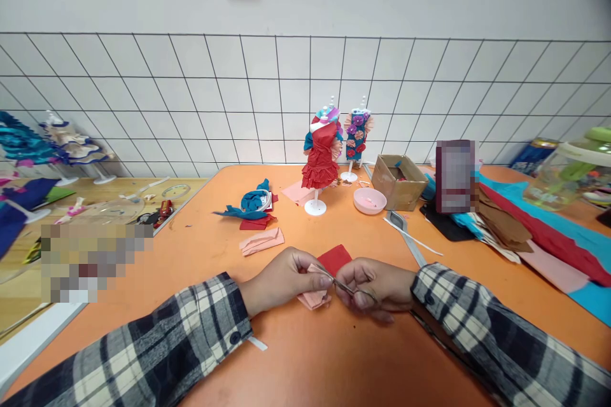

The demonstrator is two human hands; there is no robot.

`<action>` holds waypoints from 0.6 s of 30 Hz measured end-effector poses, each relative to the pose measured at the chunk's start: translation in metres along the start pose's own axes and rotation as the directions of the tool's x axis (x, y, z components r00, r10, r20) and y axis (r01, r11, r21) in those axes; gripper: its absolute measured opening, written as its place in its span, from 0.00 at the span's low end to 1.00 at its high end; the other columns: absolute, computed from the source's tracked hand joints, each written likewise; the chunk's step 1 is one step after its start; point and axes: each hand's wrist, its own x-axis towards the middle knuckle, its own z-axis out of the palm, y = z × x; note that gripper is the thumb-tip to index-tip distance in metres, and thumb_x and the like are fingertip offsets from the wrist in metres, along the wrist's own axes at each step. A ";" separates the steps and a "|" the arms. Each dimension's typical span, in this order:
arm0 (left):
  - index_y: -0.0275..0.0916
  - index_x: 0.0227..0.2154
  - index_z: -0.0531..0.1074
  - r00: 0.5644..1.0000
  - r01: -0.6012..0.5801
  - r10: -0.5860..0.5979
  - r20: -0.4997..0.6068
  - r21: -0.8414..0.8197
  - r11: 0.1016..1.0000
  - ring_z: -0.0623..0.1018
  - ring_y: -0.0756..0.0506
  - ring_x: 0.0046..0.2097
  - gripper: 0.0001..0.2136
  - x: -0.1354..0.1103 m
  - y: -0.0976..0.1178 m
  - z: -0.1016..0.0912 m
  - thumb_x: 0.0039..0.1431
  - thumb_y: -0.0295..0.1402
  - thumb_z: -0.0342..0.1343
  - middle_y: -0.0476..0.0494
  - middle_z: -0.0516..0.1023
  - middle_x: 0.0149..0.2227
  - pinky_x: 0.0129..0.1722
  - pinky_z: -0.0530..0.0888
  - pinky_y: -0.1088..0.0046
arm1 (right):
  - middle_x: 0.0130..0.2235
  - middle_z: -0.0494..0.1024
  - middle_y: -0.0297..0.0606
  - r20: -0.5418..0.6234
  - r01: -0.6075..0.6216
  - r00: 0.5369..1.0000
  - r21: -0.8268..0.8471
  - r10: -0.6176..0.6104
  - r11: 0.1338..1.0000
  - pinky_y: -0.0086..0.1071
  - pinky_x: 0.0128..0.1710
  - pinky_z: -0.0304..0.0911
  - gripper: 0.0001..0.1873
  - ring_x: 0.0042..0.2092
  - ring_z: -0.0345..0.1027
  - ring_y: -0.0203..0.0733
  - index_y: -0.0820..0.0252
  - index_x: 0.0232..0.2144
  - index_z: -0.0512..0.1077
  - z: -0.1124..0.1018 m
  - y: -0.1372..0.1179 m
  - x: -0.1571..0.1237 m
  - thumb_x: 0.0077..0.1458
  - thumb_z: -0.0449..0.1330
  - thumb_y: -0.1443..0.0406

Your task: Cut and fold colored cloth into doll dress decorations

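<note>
Holds a layered piece of pink paper (312, 299) low over the near middle of the orange table (296, 369); pinches it firmly between thumb and fingers of the left hand (286, 276), with loose folds below the fingertips; grips metal scissors (344, 287) in the right hand (367, 280), fingers curled in around the handles; points the blades left, to the upper part of the paper beside the left thumb; cannot tell the exact opening of the blades.

Has a flat red piece (337, 258) just beyond the hands, partly covered by the right one; has a white strip (258, 344) near the left cuff (237, 308); shows a folded pink piece (261, 241) farther left, then a blue bundle (248, 203) beyond it, with red scraps (255, 223) at its near side; shows, farther off, a dress form in red (321, 156), and to its right a dress form in dark blue (356, 133) with flowers; has a pink bowl (370, 202) just left of an open cardboard box (405, 189); spreads coloured sheets (544, 213) along the right, near a clear jar (548, 181); ends at a white tiled wall (267, 102) on the far side.
</note>
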 end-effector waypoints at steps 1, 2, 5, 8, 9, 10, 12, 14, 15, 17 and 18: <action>0.32 0.27 0.76 0.999 -0.008 0.007 -0.044 -0.019 1.000 0.74 0.48 0.31 0.16 0.000 0.000 0.000 0.49 0.44 0.63 0.44 0.78 0.29 0.33 0.69 0.74 | 0.23 0.65 0.26 -0.013 0.019 1.000 -0.001 -0.019 1.000 0.17 0.10 0.58 0.17 0.17 0.54 0.24 0.66 0.32 0.69 -0.001 0.000 0.001 0.44 0.69 0.61; 0.32 0.30 0.77 0.996 -0.024 0.021 -0.092 -0.035 0.999 0.75 0.48 0.32 0.15 0.000 0.001 0.001 0.50 0.43 0.63 0.44 0.78 0.30 0.34 0.70 0.74 | 0.23 0.65 0.26 -0.031 0.041 0.999 0.001 -0.041 0.999 0.17 0.10 0.58 0.17 0.17 0.54 0.24 0.65 0.31 0.69 -0.001 -0.001 0.002 0.44 0.69 0.61; 0.35 0.39 0.76 0.979 -0.070 0.056 -0.194 -0.069 0.995 0.76 0.46 0.37 0.15 0.000 0.002 0.002 0.50 0.38 0.65 0.44 0.80 0.34 0.41 0.70 0.72 | 0.22 0.66 0.26 -0.059 0.079 0.995 0.006 -0.078 0.997 0.15 0.10 0.57 0.17 0.18 0.54 0.24 0.64 0.31 0.68 -0.001 -0.003 0.003 0.44 0.69 0.61; 0.38 0.49 0.73 0.971 -0.069 0.042 -0.234 -0.110 0.992 0.77 0.46 0.37 0.21 0.001 0.001 0.002 0.51 0.36 0.64 0.45 0.80 0.35 0.40 0.71 0.71 | 0.24 0.67 0.27 -0.045 0.079 0.996 -0.001 -0.079 0.997 0.15 0.11 0.57 0.17 0.19 0.56 0.24 0.64 0.32 0.68 0.001 -0.003 0.003 0.44 0.69 0.61; 0.38 0.48 0.73 0.969 -0.073 0.046 -0.243 -0.105 0.992 0.77 0.46 0.37 0.21 0.001 0.001 0.001 0.51 0.35 0.64 0.45 0.79 0.34 0.39 0.71 0.71 | 0.24 0.67 0.27 -0.043 0.077 0.996 -0.005 -0.077 0.997 0.15 0.11 0.58 0.17 0.20 0.57 0.25 0.64 0.32 0.69 0.002 -0.003 0.003 0.44 0.70 0.61; 0.37 0.44 0.75 0.967 -0.089 0.065 -0.245 -0.087 0.992 0.76 0.46 0.37 0.17 0.001 0.001 0.001 0.51 0.35 0.64 0.45 0.79 0.34 0.39 0.71 0.72 | 0.25 0.67 0.28 -0.043 0.074 0.996 -0.009 -0.075 0.997 0.15 0.11 0.58 0.18 0.21 0.58 0.25 0.64 0.33 0.69 0.002 -0.003 0.003 0.43 0.70 0.61; 0.35 0.33 0.79 0.969 -0.129 0.119 -0.215 -0.031 0.991 0.76 0.46 0.38 0.10 0.001 0.001 0.000 0.51 0.36 0.64 0.44 0.79 0.34 0.40 0.71 0.73 | 0.27 0.69 0.30 -0.038 0.068 0.997 -0.018 -0.069 0.998 0.15 0.11 0.58 0.19 0.22 0.60 0.27 0.65 0.34 0.69 0.003 -0.002 0.003 0.43 0.70 0.60; 0.34 0.28 0.79 0.976 -0.157 0.159 -0.146 0.025 0.987 0.76 0.45 0.39 0.11 0.001 0.004 -0.001 0.54 0.38 0.61 0.42 0.78 0.35 0.41 0.70 0.72 | 0.29 0.70 0.32 -0.018 0.058 0.998 -0.015 -0.059 0.998 0.16 0.11 0.59 0.20 0.22 0.60 0.26 0.65 0.36 0.69 0.004 -0.003 0.001 0.44 0.69 0.59; 0.34 0.29 0.79 0.980 -0.162 0.166 -0.111 0.045 0.986 0.76 0.45 0.39 0.12 0.000 0.006 -0.001 0.56 0.39 0.60 0.42 0.78 0.36 0.41 0.70 0.72 | 0.30 0.70 0.33 -0.004 0.054 0.999 -0.007 -0.054 0.999 0.17 0.12 0.61 0.21 0.21 0.58 0.25 0.65 0.37 0.69 0.004 -0.003 0.001 0.45 0.69 0.58; 0.34 0.30 0.80 0.985 -0.159 0.163 -0.053 0.073 0.984 0.76 0.45 0.39 0.14 0.000 0.009 -0.001 0.58 0.41 0.57 0.41 0.77 0.36 0.41 0.70 0.72 | 0.30 0.70 0.33 0.023 0.046 0.999 0.008 -0.046 0.999 0.19 0.12 0.63 0.22 0.19 0.54 0.23 0.66 0.37 0.69 0.003 -0.003 -0.001 0.46 0.67 0.56; 0.33 0.30 0.79 0.987 -0.156 0.159 -0.032 0.080 0.985 0.76 0.45 0.38 0.15 0.000 0.010 -0.001 0.58 0.41 0.56 0.41 0.77 0.35 0.40 0.70 0.72 | 0.30 0.69 0.32 0.031 0.044 0.999 0.011 -0.044 0.999 0.19 0.12 0.63 0.21 0.18 0.52 0.23 0.66 0.37 0.68 0.003 -0.004 -0.001 0.47 0.67 0.56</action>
